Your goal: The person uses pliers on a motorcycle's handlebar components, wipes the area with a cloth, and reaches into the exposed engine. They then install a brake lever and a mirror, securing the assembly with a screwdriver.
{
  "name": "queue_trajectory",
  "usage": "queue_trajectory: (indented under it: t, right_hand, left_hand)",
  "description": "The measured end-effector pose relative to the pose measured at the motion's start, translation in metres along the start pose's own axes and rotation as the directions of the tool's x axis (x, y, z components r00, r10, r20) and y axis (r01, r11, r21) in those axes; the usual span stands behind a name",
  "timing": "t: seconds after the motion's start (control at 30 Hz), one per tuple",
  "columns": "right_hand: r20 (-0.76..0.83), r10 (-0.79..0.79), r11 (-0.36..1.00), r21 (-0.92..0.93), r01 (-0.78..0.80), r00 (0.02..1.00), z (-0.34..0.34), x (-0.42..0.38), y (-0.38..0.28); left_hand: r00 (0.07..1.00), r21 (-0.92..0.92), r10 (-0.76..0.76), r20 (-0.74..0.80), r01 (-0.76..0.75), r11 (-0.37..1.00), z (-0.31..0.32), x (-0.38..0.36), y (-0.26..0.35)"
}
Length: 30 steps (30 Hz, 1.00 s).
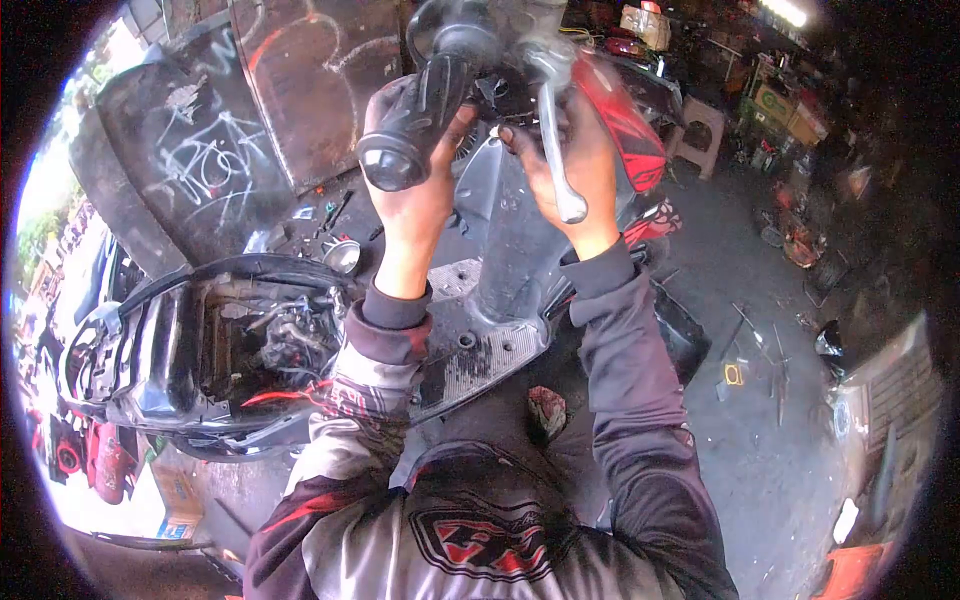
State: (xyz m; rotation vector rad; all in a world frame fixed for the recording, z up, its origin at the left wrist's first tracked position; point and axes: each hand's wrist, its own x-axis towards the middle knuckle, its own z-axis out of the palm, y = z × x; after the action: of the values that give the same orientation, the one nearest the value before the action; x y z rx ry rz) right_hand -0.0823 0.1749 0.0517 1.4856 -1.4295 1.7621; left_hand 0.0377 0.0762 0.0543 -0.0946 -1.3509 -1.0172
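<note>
My left hand (415,205) is raised behind a black handlebar grip (440,95) with a rounded end. Its thumb is bent inward, while the grip hides most of the other fingers. Behind a silver brake lever (555,150), my right hand (590,165) has its thumb at the top edge of the scooter's dark grey inner front panel (515,215). Its other fingers are bent out of sight under the handlebar. Both hands look closed, but what lies in them is hidden. A red and black body panel (630,125) sits just right of my right hand.
The scooter's stripped rear body (180,345) lies open on the left, near the ribbed footboard (480,365). Dark graffitied metal sheets (200,150) stand behind it. On the right floor are loose tools (770,360), a small yellow square piece (734,374) and a plastic stool (697,135).
</note>
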Motion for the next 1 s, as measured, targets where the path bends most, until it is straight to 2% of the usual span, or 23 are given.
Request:
queue_trajectory:
  t: [0.07,0.13,0.2,0.27,0.3,0.33,0.37,0.4,0.47,0.53,0.57,0.6,0.67,0.73,0.8,0.83,0.87,0.9,0.93,1.0]
  right_hand:
    - [0.003,0.036,0.998,0.045,-0.036,0.999,0.001,0.0,0.001]
    - [0.014,0.068,0.994,0.087,-0.069,0.998,0.001,0.0,-0.001]
    - [0.041,0.134,0.99,0.046,-0.136,0.99,-0.003,0.0,-0.007]
    - [0.088,0.134,0.988,0.072,-0.14,0.987,-0.005,0.002,-0.001]
    - [0.072,0.069,0.997,0.039,-0.072,0.995,-0.007,0.002,-0.004]
    - [0.06,0.002,1.0,0.006,-0.003,0.998,-0.006,0.002,-0.007]
    - [0.026,0.051,0.983,0.177,-0.055,0.998,-0.003,0.001,-0.007]
    - [0.038,0.044,0.983,0.175,-0.05,0.998,-0.002,0.001,-0.004]
    - [0.002,0.064,0.998,0.022,-0.064,0.998,-0.006,0.004,0.001]
    - [-0.034,-0.027,0.999,0.039,0.028,0.999,-0.006,0.009,-0.006]
    - [-0.027,-0.004,1.0,0.006,0.004,1.0,-0.006,0.009,-0.01]
    - [-0.023,0.019,0.999,-0.029,-0.02,1.0,-0.006,0.008,-0.012]
    - [-0.031,-0.013,0.998,-0.066,0.011,0.999,-0.002,0.007,-0.007]
    - [-0.056,-0.037,0.991,-0.128,0.03,0.998,-0.001,0.004,0.003]
    - [-0.093,-0.05,0.994,-0.099,0.04,0.994,0.005,0.0,0.015]
    - [-0.111,-0.048,0.995,-0.089,0.038,0.993,0.008,-0.002,0.018]
    - [-0.115,-0.014,0.997,-0.071,0.006,0.993,0.008,-0.005,0.018]
    - [-0.119,0.02,0.998,-0.052,-0.026,0.993,0.01,-0.007,0.014]
    - [-0.13,-0.039,0.994,-0.105,0.026,0.991,0.013,-0.009,0.012]
    - [-0.114,-0.002,0.999,-0.048,-0.004,0.993,0.019,-0.008,0.001]
  left_hand:
    - [0.972,0.205,0.232,-0.023,-0.223,0.953,0.0,0.004,-0.012]
    - [0.973,0.207,0.23,-0.026,-0.22,0.953,0.003,0.002,-0.008]
    - [0.972,0.208,0.231,-0.035,-0.219,0.953,0.002,0.002,-0.007]
    - [0.968,0.25,0.251,0.001,-0.243,0.937,-0.001,0.002,-0.009]
    - [0.98,0.132,0.194,-0.033,-0.188,0.973,0.0,-0.001,-0.013]
    - [0.98,0.131,0.195,-0.044,-0.188,0.973,0.0,-0.004,-0.022]
    - [0.987,0.136,0.15,-0.063,-0.14,0.981,-0.001,-0.006,-0.032]
    - [0.99,0.115,0.121,-0.075,-0.112,0.987,0.001,-0.007,-0.029]
    - [0.99,0.088,0.095,-0.106,-0.086,0.992,0.007,-0.01,-0.024]
    - [0.989,-0.079,0.069,-0.131,-0.079,0.994,0.015,-0.011,-0.02]
    - [0.98,-0.037,0.143,-0.135,-0.149,0.988,0.018,-0.012,-0.016]
    - [0.972,-0.162,0.109,-0.207,-0.144,0.976,0.022,-0.013,-0.013]
    - [0.965,-0.017,0.182,-0.186,-0.189,0.982,0.021,-0.015,-0.005]
    - [0.919,0.065,0.31,-0.243,-0.303,0.951,0.026,-0.012,-0.002]
    - [0.949,-0.274,0.096,-0.299,-0.182,0.944,0.029,-0.009,-0.003]
    - [0.96,-0.359,0.016,-0.281,-0.12,0.926,0.029,-0.008,-0.003]
    - [0.965,-0.23,0.019,-0.261,-0.081,0.97,0.027,-0.007,-0.003]
    - [0.959,-0.266,0.006,-0.284,-0.085,0.96,0.027,-0.006,-0.004]
    - [0.953,-0.303,-0.009,-0.303,-0.088,0.949,0.031,-0.005,-0.004]
    - [0.937,-0.365,-0.058,-0.346,-0.078,0.928,0.037,-0.004,-0.008]
